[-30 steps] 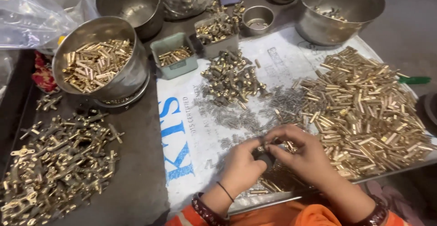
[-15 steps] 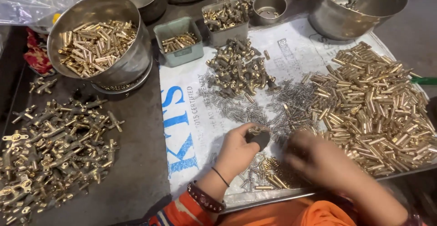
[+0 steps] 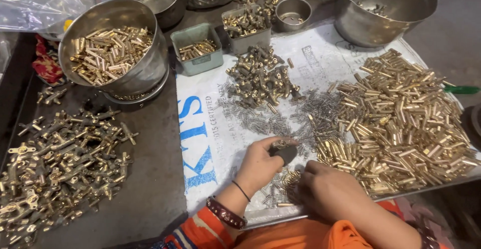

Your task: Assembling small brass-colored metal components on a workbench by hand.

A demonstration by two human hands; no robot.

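Note:
My left hand (image 3: 260, 164) grips a small dark holder with a brass piece on top (image 3: 281, 148), just above the white printed sheet (image 3: 210, 128). My right hand (image 3: 325, 191) lies palm down over a few short brass tubes (image 3: 288, 179) and small springs near the sheet's front edge; whether it holds one is hidden. A big heap of brass tubes (image 3: 401, 123) spreads to the right of both hands. Grey springs (image 3: 305, 116) and a pile of dark brass fittings (image 3: 260, 76) lie just beyond the hands.
A steel pot of brass tubes (image 3: 112, 48) stands at back left, a large steel bowl (image 3: 383, 8) at back right. Two small green trays (image 3: 196, 48) hold parts. Cross-shaped brass pieces (image 3: 60, 163) cover the dark table at left. A plastic bag (image 3: 35, 3) is in the far left corner.
The hands came apart: my left hand stays with the dark holder, my right hand dropped toward the front edge onto the loose tubes. The view shifted slightly.

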